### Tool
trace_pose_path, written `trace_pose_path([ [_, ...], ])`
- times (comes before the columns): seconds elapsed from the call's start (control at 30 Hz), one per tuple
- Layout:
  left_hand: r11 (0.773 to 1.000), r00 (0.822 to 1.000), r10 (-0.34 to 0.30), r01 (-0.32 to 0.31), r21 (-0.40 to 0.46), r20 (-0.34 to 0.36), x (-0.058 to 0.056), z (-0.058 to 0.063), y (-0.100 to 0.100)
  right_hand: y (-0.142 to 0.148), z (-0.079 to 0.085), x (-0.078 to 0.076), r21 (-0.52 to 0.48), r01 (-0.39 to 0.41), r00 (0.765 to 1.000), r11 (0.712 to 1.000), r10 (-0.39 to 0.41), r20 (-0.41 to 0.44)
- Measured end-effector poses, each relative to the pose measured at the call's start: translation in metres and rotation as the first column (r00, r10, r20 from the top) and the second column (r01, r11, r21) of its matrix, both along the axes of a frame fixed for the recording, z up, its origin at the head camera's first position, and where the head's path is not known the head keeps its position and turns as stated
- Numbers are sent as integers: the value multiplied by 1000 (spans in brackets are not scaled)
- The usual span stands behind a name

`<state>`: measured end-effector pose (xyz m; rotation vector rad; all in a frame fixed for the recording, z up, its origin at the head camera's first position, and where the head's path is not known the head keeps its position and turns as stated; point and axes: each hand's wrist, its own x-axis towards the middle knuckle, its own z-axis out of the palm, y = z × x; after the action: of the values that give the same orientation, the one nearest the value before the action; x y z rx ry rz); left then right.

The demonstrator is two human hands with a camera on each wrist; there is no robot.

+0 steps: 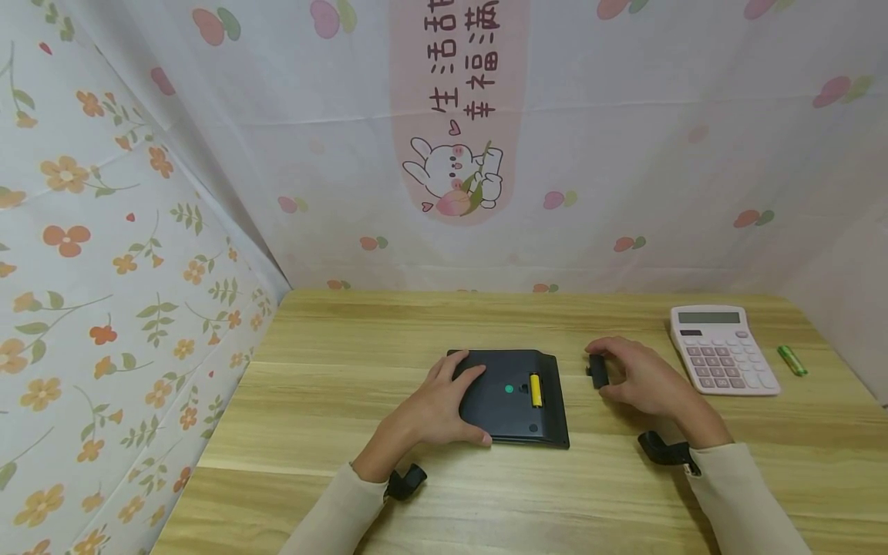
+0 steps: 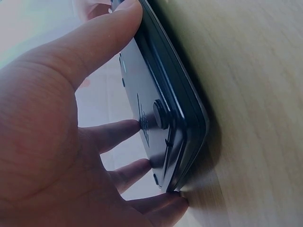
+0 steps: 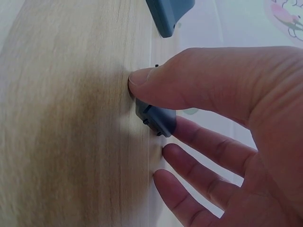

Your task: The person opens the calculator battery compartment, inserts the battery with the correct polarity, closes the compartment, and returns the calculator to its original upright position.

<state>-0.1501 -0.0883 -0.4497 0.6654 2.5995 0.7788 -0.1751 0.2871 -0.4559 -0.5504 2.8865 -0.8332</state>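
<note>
A black calculator (image 1: 492,401) lies back side up on the table in the head view, with a yellow battery (image 1: 536,390) in its open battery slot. My left hand (image 1: 437,405) spans its left part, thumb at the near edge and fingers over the back and far edge. The left wrist view shows the fingertips (image 2: 135,124) against the dark casing and a round foot (image 2: 161,113) near one corner. To the right, my right hand (image 1: 645,378) pinches a small black battery cover (image 1: 597,371) between thumb and fingers, close to the tabletop. Small tabs show on the cover (image 3: 156,120).
A pale pink calculator (image 1: 724,351) lies face up right of my right hand. Beyond it is a green battery (image 1: 792,361). The wooden table (image 1: 333,401) meets patterned cloth (image 1: 333,200) at its back and left.
</note>
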Motion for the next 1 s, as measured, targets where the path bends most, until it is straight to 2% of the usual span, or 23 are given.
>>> trace_pose_path([
  [1.0,1000,1000,1,-1,6,9,1,3,1,-2,2,0,6,14,1000,1000,-14,8],
])
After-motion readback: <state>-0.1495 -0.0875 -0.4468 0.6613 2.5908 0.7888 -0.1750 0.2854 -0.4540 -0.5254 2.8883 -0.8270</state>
